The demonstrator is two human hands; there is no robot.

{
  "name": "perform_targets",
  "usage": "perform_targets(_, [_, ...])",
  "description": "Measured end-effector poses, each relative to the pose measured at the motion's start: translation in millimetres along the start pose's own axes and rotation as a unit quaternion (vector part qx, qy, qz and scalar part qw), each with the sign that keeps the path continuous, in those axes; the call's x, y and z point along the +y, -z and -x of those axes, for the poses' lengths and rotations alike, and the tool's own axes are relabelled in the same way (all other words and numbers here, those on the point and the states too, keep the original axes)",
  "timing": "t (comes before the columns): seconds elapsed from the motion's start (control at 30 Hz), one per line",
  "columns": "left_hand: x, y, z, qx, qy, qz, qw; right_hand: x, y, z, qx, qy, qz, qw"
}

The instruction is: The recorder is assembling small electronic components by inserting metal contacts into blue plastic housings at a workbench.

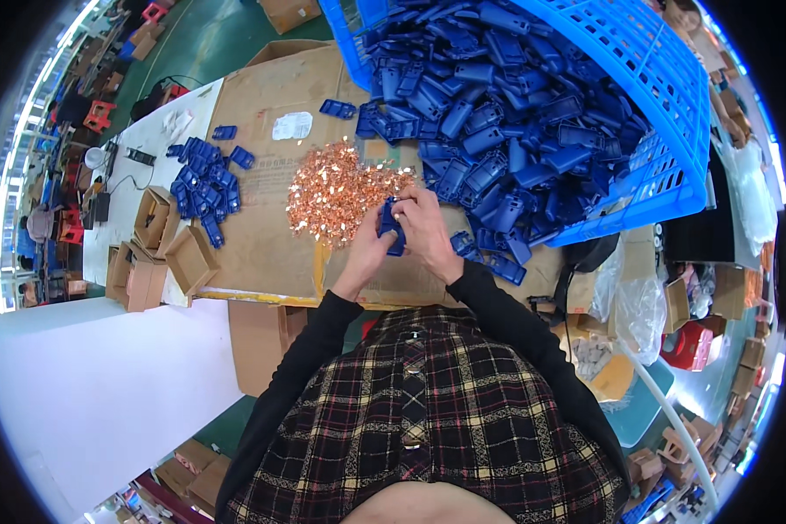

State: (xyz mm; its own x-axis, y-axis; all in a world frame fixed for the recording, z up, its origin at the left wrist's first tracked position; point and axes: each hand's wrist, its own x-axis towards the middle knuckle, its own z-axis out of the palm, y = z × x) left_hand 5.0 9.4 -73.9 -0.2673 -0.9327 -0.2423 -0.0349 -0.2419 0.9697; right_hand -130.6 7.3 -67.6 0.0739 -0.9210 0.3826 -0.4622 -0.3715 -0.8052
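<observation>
Between my two hands, just in front of me, is a dark blue plastic housing. My left hand grips it from the left side. The fingers of my right hand are bent over its upper right part; whether they also pinch a small piece is hidden. Right beyond my hands lies a heap of small copper-coloured metal pieces on the flattened cardboard. A big pile of the same blue housings spills toward me from a tipped blue crate on the right.
A smaller group of blue housings lies at the left on the cardboard. Small open cardboard boxes stand at the table's left front edge. A white label is on the cardboard behind the copper heap. Clear plastic bags hang at the right.
</observation>
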Motion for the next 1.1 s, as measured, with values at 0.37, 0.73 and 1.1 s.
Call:
perform_targets(0.37, [43.1, -1.0, 22.7, -0.001, 0.010, 0.009, 1.000, -25.9, 10.4, -4.9, -0.012, -0.222, -0.137, 0.965])
perform_targets(0.73, [58.8, 4.7, 25.1, -0.042, -0.003, 0.013, 0.999, -35.3, 26.0, -13.9, -0.124, -0.204, -0.243, 0.940])
perform_targets(1.1, [68.4, 11.4, 25.7, -0.054, -0.001, 0.044, 0.998, -44.7, 30.2, -24.0, -0.158, -0.197, -0.277, 0.927])
